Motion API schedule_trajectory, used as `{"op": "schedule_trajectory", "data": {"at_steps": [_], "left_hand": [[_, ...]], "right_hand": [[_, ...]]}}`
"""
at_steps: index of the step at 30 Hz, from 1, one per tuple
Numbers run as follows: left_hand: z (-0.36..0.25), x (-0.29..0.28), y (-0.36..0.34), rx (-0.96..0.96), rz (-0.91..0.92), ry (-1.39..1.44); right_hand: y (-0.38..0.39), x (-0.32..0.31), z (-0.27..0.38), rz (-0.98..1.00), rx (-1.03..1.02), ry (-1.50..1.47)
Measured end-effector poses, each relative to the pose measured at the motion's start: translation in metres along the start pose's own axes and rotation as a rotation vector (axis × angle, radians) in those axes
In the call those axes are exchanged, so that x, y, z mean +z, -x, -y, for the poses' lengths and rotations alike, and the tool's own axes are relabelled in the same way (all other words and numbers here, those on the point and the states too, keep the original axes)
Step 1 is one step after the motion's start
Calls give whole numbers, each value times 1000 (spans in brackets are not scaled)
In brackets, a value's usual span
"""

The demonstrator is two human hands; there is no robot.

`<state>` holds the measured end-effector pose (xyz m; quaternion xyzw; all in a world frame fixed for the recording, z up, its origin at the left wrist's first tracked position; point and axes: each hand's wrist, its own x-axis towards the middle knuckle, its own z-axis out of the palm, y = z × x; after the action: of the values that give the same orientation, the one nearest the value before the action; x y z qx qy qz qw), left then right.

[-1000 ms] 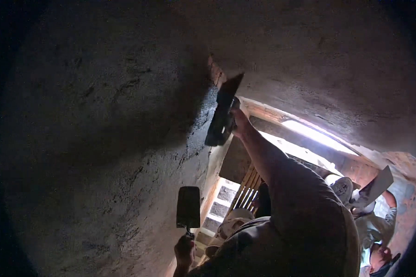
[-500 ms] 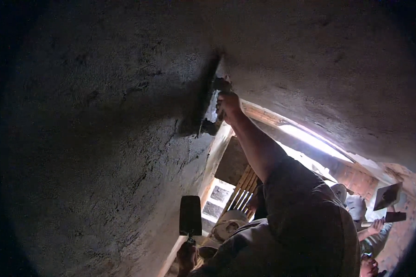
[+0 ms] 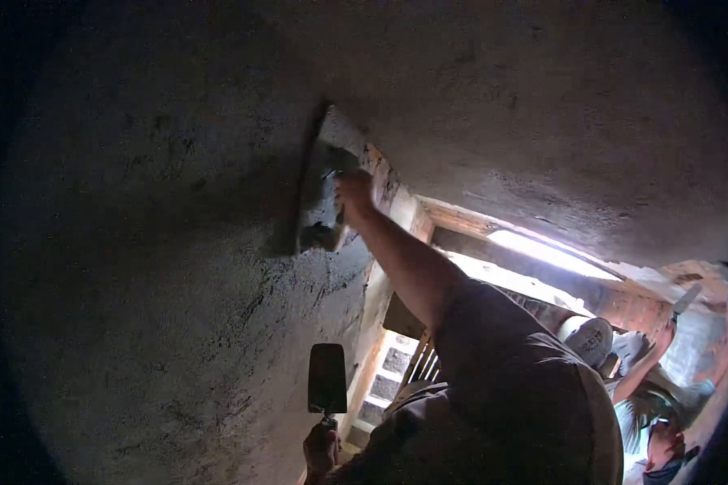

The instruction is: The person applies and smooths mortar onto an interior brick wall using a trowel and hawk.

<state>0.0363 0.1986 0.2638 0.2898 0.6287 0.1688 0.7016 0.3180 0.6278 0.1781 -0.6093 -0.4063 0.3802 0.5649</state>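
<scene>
My right hand point(image 3: 353, 194), at the end of an outstretched arm, grips a flat rectangular plastering float point(image 3: 319, 182) by the handle on its back. The float lies close against the rough grey plastered wall point(image 3: 194, 307), its long side running roughly up and down. Some dark mortar clings to its back. Lower down, my left hand point(image 3: 320, 449) closes round the handle of a small square-ended trowel point(image 3: 327, 378). That trowel points upward with its dark blade in front of the wall, and I cannot tell whether the blade touches it.
Another plastered surface point(image 3: 542, 121) meets the wall along a corner, above an opening with a bright strip of light point(image 3: 550, 257). At the right, a co-worker's raised arm point(image 3: 647, 368) holds a trowel point(image 3: 687, 299). A pale round object point(image 3: 586, 339) is beside that person.
My right hand and the float have moved left, away from the corner and further onto the wall. My left hand has shifted slightly left with its trowel. The co-worker has raised an arm.
</scene>
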Motion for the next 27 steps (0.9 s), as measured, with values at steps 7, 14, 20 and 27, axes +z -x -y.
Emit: {"op": "schedule_trajectory", "data": {"at_steps": [7,14,20,27], "left_hand": [[-69,-3,-9,-65,92,-174],[-50,-16,-8,13,206,-29],[-27,-31,-20,72,307,98],[-21,-37,-21,139,427,247]], "right_hand": [[48,16,1,-15,-113,162],[52,-81,38,45,23,71],[17,-72,52,34,106,35],[5,-47,65,20,205,-6]]}}
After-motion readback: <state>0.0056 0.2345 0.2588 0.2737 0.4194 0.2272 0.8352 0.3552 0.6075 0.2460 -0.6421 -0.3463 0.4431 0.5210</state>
